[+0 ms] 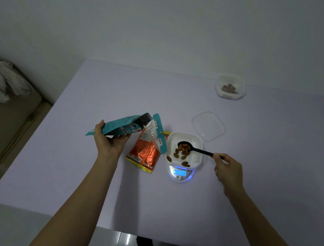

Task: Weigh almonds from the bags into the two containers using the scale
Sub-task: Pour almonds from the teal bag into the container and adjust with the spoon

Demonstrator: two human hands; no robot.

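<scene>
Gripping glossy teal bag [120, 126] in your left hand [110, 141] | right hand [227, 169] pinches black spoon [200, 151] of almonds [184, 146] | above square slotted white container [199, 142] on scale [180, 173]

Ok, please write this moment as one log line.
left hand: holds teal bag | right hand: holds spoon of almonds over container on scale

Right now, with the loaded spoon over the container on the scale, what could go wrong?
1. The spoon in the right hand holds a heap of almonds; tipping them all into the white container could overshoot the target on the scale.
2. The left hand holds the teal bag tilted, its open mouth close to the container's rim; almonds might slide out, or the flap might brush the container and disturb the reading.
</scene>
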